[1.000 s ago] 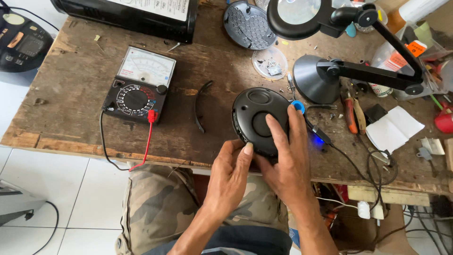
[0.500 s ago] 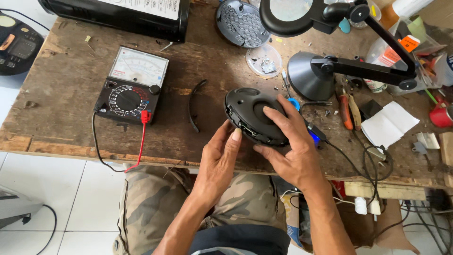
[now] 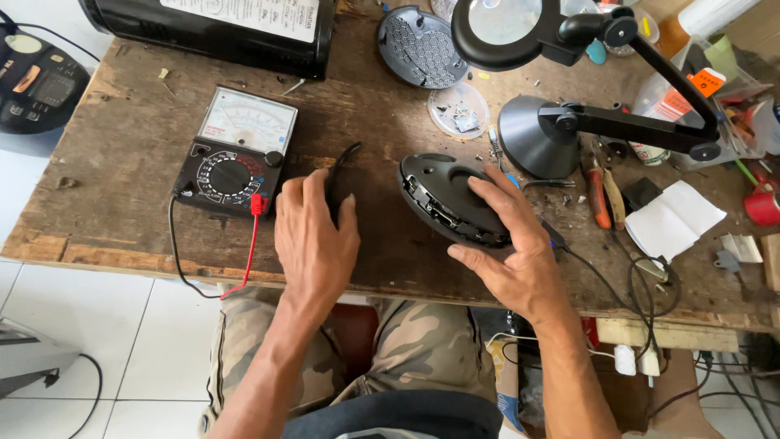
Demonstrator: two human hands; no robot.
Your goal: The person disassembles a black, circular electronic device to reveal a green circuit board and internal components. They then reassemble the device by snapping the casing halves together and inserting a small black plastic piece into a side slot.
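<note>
**Black round casing tipped on edge, left hand gone to the curved strip**

Black round casing (image 3: 451,199) now stands tilted on the wooden bench (image 3: 122,154), its open edge turned toward the person, where half a second ago it lay flatter under both hands. The right hand (image 3: 512,244) alone holds it, fingers spread wide over the top and thumb under the near rim. The left hand (image 3: 313,236) has left the casing and moved across to the left; it lies palm down, fingers loosely together, its fingertips on the lower end of a curved black strip (image 3: 345,158). Whether it grips the strip cannot be told.

Between the two hands lies a stretch of bare wood. The bench's front edge runs just below both wrists, so there is little room toward the person.

Just left of the left hand sits an analogue multimeter (image 3: 236,150), its red lead (image 3: 248,244) hanging over the front edge. Behind the casing stand the dark base of a magnifier lamp (image 3: 532,134) and a small clear dish of parts (image 3: 459,110); the lamp's arm reaches out to the right. Pliers with orange handles (image 3: 600,191) and a folded white paper (image 3: 670,219) lie to the right, with thin black wires running off the edge beside the right wrist.
</note>
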